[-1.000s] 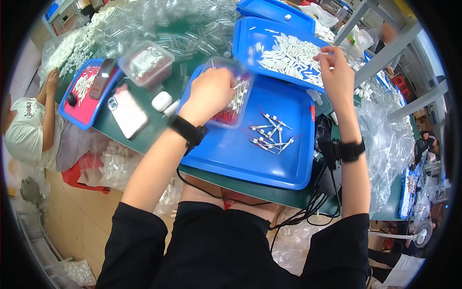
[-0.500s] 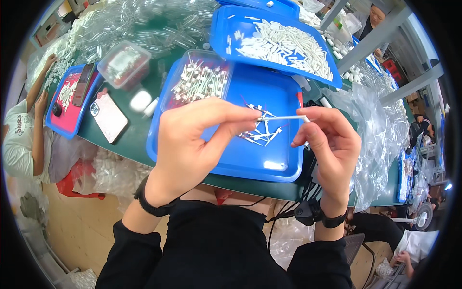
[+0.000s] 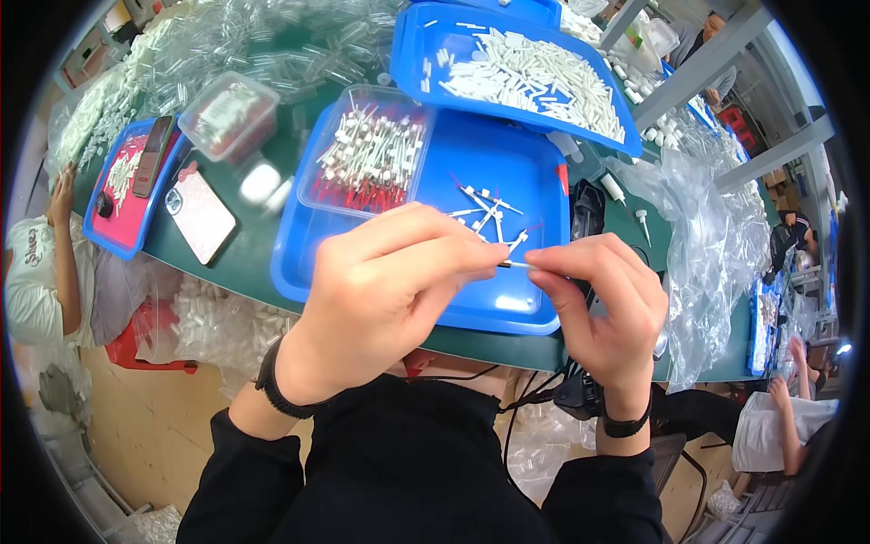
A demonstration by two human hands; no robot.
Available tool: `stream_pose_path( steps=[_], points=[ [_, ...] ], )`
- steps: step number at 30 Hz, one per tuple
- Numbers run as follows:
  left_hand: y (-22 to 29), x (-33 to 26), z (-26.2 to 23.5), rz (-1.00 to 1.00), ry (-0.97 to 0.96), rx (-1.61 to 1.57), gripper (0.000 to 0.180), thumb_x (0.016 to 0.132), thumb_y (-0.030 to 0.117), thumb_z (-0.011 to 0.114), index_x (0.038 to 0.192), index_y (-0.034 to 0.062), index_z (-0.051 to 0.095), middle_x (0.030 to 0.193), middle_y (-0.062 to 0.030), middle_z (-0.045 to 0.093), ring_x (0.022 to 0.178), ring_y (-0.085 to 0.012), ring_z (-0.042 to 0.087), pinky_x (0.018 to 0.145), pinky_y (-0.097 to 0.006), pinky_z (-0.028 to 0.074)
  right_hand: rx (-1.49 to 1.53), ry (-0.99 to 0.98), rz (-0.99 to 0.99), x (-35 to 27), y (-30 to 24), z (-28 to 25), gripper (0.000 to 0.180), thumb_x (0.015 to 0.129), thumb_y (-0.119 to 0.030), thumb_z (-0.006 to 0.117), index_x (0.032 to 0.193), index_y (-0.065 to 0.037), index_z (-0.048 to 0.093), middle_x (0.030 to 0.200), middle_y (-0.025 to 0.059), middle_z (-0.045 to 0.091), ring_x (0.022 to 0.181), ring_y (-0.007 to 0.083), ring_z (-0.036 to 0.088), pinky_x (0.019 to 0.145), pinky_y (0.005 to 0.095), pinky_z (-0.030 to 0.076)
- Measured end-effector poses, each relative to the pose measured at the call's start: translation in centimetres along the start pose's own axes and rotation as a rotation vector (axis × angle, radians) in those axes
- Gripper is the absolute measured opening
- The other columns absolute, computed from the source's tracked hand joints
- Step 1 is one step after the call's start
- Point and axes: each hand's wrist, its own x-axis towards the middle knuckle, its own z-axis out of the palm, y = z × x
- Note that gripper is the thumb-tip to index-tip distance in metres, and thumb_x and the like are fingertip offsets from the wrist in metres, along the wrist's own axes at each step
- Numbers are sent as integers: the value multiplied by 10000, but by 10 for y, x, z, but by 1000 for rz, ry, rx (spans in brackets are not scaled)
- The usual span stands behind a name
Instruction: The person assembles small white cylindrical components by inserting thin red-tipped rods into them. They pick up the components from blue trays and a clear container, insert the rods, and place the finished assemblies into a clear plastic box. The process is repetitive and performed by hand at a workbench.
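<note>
A thin white stick-like piece (image 3: 517, 265) with a dark section spans the small gap between my hands. My left hand (image 3: 390, 281) pinches one end of it, and most of that end is hidden in the fingers. My right hand (image 3: 607, 295) pinches the other end between thumb and forefinger. Both hands hover over the front part of a blue tray (image 3: 535, 313). Several thin white pieces with small white caps and reddish tips (image 3: 492, 213) lie loose in that tray, just beyond the fingers. A clear plastic box (image 3: 313, 186) full of similar pieces stands at the tray's left.
Behind, a second blue tray (image 3: 421, 45) holds many short white tubes, overlapping the first tray. Leftward lie a phone (image 3: 201, 218), a white case (image 3: 260, 184) and a clear tub (image 3: 231, 118). Plastic bags (image 3: 693, 263) cover the right side. A co-worker (image 3: 54, 263) sits at far left.
My hands have come closer together and lower, so less of the thin piece shows between them. At the far left, the co-worker's hands have shifted.
</note>
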Motion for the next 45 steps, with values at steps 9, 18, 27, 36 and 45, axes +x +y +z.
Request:
stream_pose_path(
  steps=[9,18,27,36,45],
  points=[
    [5,0,-2,-20,17,-98,235,673,-47,762,899,-2,719,783,-88,693,694,-194,655,622,-278,501,205,68,242,-8,-12,4,123,727,35,738,813,-12,663,739,65,669,627,195,634,550,266,490],
    [-7,2,-5,134,-30,5,201,653,-1,775,842,13,706,740,-62,674,680,-209,632,628,-292,485,222,38,179,-10,-10,7,136,741,-3,747,846,-5,661,755,70,679,617,197,640,567,271,499],
    [-3,-1,-8,135,-25,-30,188,621,-2,770,800,15,716,710,-62,671,662,-216,635,582,-285,486,137,136,-36,-11,-5,14,178,707,-95,787,823,-35,666,714,28,671,604,170,624,504,266,455],
    [-5,-5,-5,151,13,14,202,587,0,766,782,16,714,685,-68,645,666,-229,637,554,-283,490,111,44,-98,-6,-4,16,246,696,-124,787,901,-54,670,755,17,668,584,156,599,508,263,435],
    [-43,0,-16,-146,-201,109,333,687,146,794,962,0,677,945,-118,674,918,-284,625,808,-357,489,122,-264,231,-1,33,31,133,771,-42,731,887,-57,667,827,82,681,692,212,654,611,275,487]
  ],
)
